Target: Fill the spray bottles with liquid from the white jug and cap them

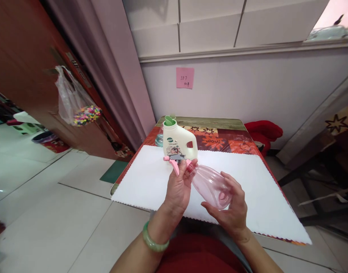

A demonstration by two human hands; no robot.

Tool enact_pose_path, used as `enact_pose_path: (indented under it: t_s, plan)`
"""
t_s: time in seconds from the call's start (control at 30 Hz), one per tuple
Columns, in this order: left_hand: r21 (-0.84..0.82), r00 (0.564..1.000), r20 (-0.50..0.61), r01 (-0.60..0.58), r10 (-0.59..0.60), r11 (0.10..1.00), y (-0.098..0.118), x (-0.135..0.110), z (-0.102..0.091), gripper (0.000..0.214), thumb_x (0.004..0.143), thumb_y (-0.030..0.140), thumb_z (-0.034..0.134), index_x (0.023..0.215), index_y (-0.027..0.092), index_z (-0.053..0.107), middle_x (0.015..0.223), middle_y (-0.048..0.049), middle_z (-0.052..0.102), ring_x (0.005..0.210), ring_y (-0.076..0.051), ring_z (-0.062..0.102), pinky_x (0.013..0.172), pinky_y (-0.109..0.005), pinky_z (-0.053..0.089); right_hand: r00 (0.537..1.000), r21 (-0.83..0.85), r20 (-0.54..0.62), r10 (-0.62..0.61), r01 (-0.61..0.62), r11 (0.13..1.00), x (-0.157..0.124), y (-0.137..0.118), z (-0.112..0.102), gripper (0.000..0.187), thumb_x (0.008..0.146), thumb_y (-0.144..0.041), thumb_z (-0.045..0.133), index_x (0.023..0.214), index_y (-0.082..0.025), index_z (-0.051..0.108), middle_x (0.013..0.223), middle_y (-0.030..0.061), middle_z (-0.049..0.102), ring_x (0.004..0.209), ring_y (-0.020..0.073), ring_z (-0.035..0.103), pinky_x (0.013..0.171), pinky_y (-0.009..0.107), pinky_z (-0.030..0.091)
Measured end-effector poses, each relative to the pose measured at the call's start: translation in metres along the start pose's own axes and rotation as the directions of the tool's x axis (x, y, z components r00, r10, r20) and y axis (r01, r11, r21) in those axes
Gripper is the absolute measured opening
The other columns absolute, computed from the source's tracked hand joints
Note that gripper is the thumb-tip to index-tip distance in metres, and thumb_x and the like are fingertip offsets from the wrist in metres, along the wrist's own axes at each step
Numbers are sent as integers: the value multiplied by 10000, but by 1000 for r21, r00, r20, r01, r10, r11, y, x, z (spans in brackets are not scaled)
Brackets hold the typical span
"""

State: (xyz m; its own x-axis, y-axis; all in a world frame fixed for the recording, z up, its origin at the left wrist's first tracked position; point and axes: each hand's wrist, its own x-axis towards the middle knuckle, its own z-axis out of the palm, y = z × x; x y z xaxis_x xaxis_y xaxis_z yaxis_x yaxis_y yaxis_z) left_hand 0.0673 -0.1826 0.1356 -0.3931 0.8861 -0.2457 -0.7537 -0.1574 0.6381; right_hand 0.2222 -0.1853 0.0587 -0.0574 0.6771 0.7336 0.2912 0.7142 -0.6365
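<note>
A clear pink spray bottle (209,182) lies tilted in both hands above the white mat (142,182). My left hand (178,187), with a green bangle on its wrist, is closed round the bottle's neck just below the pink trigger head (174,162). My right hand (229,206) cups the bottle's round base, fingers curled against it. Just behind the spray head stands a cream detergent jug (179,143) with a green cap, upright on the mat's far edge.
A small table with an orange patterned cloth (219,140) sits against the wall. A clear round object (159,139) rests left of the jug. A bag of coloured beads (77,106) hangs on the door at left. A red item (263,131) lies at right.
</note>
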Motion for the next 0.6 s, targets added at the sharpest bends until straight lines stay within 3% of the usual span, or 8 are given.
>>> enact_pose_path:
  t_s: [0.13,0.27,0.33,0.4,0.43,0.5,0.57,0.6]
  plan:
    - [17,998,6,-56,56,998,-4,0,3,269,743,338,842,851,142,694,933,-89,767,928,-193,723,981,-356,498,960,-279,-21,-279,263,924,6,0,2,905,685,-329,894,1452,-279,415,1369,161,566,1209,339,616,921,535,598]
    - [40,995,71,-72,69,997,-4,2,2,262,747,362,835,840,153,708,926,-80,765,930,-205,719,990,-378,482,938,-363,-38,-344,308,879,1,2,7,880,638,-281,923,1396,-330,478,1394,124,564,1177,319,643,898,482,615]
    - [72,988,136,-83,72,994,-2,4,-1,246,765,370,818,833,158,715,926,-76,763,970,-222,713,1001,-385,471,982,-227,-87,-170,146,963,-1,-3,10,869,607,-322,937,1364,-316,510,1370,121,593,1174,326,646,909,485,607]
    - [106,975,207,-110,87,988,1,6,-4,235,794,378,790,861,163,722,945,-78,762,1029,-243,701,1014,-388,456,970,99,-71,231,-224,970,0,-14,11,865,612,-420,921,1360,-273,514,1322,138,631,1115,317,675,853,454,624]
    - [118,967,235,-125,95,985,2,8,-5,238,807,383,776,891,167,725,959,-82,762,1052,-251,694,1017,-390,451,883,297,30,469,-456,839,2,-20,12,854,637,-494,889,1362,-244,512,1290,153,652,1051,302,700,786,417,636]
    - [127,954,283,-136,96,982,3,10,-9,265,830,405,750,956,174,722,972,-91,762,1079,-264,685,1018,-403,448,516,525,424,744,-810,263,11,-32,10,811,730,-677,739,1344,-193,524,1186,183,703,848,254,740,586,318,619]
    - [123,937,343,-114,65,986,3,10,-12,299,848,436,722,993,175,714,961,-97,757,1077,-279,682,1016,-433,453,100,344,795,599,-887,-307,20,-40,7,887,756,-846,547,1263,-119,575,1034,221,742,640,200,722,437,230,541]
    - [114,926,374,-95,46,989,4,9,-13,311,851,448,715,997,174,711,948,-96,751,1061,-284,684,1015,-450,456,-18,242,869,495,-857,-455,24,-42,5,937,756,-898,459,1221,-96,594,964,227,750,561,174,697,388,197,499]
